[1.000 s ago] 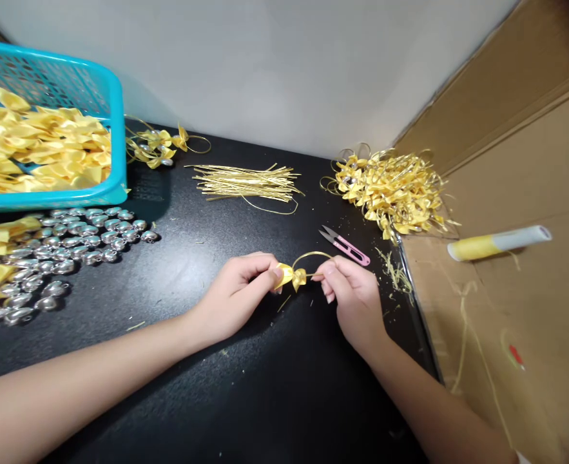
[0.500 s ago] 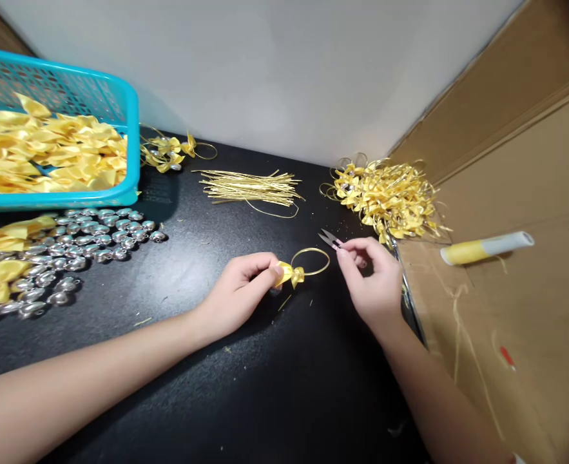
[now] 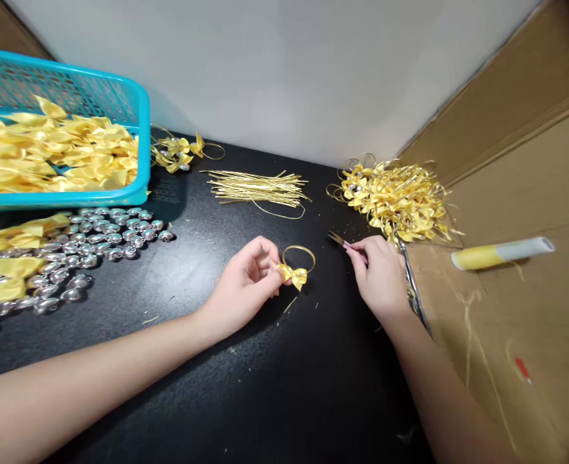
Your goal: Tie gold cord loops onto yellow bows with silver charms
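Observation:
Between the thumb and fingers of my left hand (image 3: 248, 280) is a small yellow ribbon bow (image 3: 298, 277). A gold wire loop (image 3: 314, 261) stands up from the bow, bent into a ring. My right hand (image 3: 381, 274) is closed around small pink-handled scissors (image 3: 343, 242), their blades pointing to the upper left, apart from the bow. Beyond my hands lies a bundle of gold wire ties (image 3: 260, 189). A heap of finished-looking yellow bows with gold loops (image 3: 400, 196) sits beyond my right hand.
A blue basket (image 3: 143, 142) of yellow ribbon bows stands at the left. Strings of silver beads (image 3: 84, 251) and loose yellow bows lie before it. A few looped bows (image 3: 173, 153) rest beside the basket. At the right, a yellow-and-white tube (image 3: 501, 253) lies on cardboard.
My left hand has turned the bow so it faces more towards me, its loop now upright. The scissors have shifted deeper into my right hand. The view has swung slightly left.

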`<state>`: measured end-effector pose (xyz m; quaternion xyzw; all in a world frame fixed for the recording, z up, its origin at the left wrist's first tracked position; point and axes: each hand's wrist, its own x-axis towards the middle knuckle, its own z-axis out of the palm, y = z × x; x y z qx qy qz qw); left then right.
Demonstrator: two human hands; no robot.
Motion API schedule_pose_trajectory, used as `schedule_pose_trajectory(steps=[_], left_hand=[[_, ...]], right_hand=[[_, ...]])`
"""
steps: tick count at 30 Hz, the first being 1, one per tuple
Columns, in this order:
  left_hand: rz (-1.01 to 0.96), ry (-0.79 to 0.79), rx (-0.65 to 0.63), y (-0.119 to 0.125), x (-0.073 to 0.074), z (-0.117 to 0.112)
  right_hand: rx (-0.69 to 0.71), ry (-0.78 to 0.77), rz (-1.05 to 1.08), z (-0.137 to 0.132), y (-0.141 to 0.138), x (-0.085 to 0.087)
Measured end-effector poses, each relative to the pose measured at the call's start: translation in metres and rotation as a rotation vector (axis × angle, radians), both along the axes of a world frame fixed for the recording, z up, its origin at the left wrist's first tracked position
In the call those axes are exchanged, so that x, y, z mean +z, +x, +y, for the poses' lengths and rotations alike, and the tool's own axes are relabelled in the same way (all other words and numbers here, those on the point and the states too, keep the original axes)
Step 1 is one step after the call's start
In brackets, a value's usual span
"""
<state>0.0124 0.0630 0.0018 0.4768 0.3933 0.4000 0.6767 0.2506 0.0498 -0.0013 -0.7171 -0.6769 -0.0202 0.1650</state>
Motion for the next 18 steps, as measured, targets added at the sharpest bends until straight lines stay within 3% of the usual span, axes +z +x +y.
schedule_pose_trajectory(steps=[2,5,9,15,18], left_hand=[[0.000,0.006,0.000,0.000,-0.001,0.000],[0.000,-0.002,-0.011,0.000,0.000,-0.001],[0.037,0.006,-0.081,-0.002,0.002,-0.001],[0.038,0.061,-0.168,-0.006,-0.001,-0.001],[0.011,0.086,-0.217,-0.006,-0.002,0.000]], right_hand=[[0.023,0.060,0.035,0.001,0.000,-0.002],[0.131,0.128,0.310,-0.001,-0.003,-0.002],[0.308,-0.014,0.624,-0.014,-0.013,0.007],[0.583,-0.146,0.495,-0.019,-0.022,0.018],[0.631,-0.189,0.437,-0.016,-0.023,0.017]])
